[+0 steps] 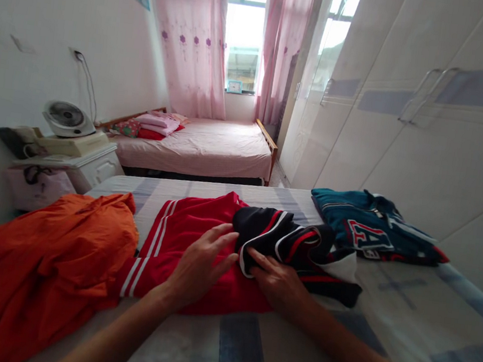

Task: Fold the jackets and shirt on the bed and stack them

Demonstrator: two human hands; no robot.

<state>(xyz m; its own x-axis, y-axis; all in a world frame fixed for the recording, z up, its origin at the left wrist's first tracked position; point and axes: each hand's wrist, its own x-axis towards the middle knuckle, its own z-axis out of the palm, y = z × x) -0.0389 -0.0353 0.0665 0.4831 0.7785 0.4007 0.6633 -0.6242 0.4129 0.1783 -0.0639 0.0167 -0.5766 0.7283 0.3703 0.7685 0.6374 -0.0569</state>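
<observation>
A red garment (201,214) with white double stripes lies on the near bed, partly folded. Over its right side is a bunched black section (263,222) with red and white striped trim; whether it belongs to the same garment I cannot tell. My left hand (203,265) rests on the red cloth, fingers spread, tips close to the black fabric's edge. Stretched across the lower part of the black trim are the fingers of my right hand (279,281), touching it; its thumb is hidden. An orange garment (57,258) lies loosely spread at the left, against the red one.
A folded teal garment (352,216) with letters lies at the right of the checked bedsheet (184,345). White wardrobes (371,139) line the right wall. Beyond stands another bed (219,148) under a curtained window. A fan (69,118) tops the left cabinet (100,168).
</observation>
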